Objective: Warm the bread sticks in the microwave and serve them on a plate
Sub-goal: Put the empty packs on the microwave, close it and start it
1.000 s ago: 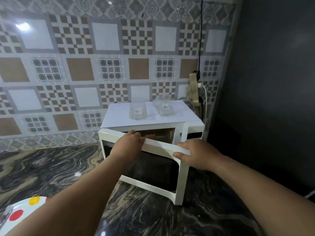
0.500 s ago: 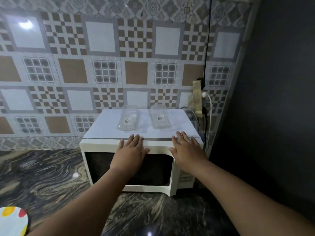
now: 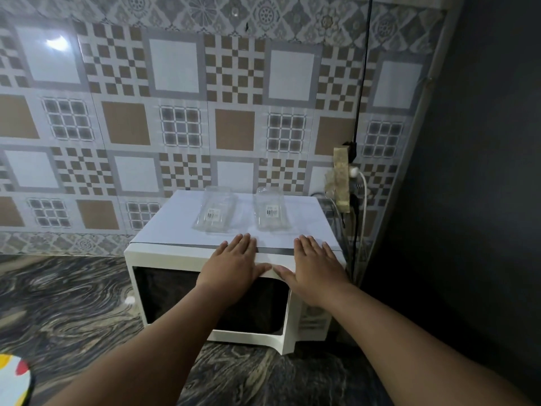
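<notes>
- Since the earlier frames the microwave door [image 3: 210, 300] has swung fully closed, and both hands, which had gripped its top rim, now lie flat across the front top edge, drawn closer together until the thumbs nearly meet.
- At 8 o'clock, nearest the viewer, a sliver of a white plate [image 3: 13, 382] with yellow and red spots sits on the dark marbled counter [image 3: 64, 306].
- Both forearms reach up from the bottom edge toward the centre.
- Left hand [image 3: 234, 265]: fingers straight and spread, palm pressing the top front of the microwave [image 3: 175, 230], grasping nothing.
- Right hand [image 3: 314, 265]: likewise flat and released, just right of the left hand, its fingertips over the seam between door and casing.
- Behind the closed door's dark window the bread sticks cannot be seen (presumably inside, though the glass shows nothing).
- On the microwave's white top, at 12 o'clock from the hands, two clear plastic containers [image 3: 216, 210] lie side by side, each with a barcode label.
- At 2 o'clock a power strip [image 3: 341, 177] hangs on the wall with cables plugged in.
- Farthest back, patterned brown, grey and white tiles [image 3: 175, 112] cover the wall; a dark wall [image 3: 483, 171] stands at 3 o'clock.
</notes>
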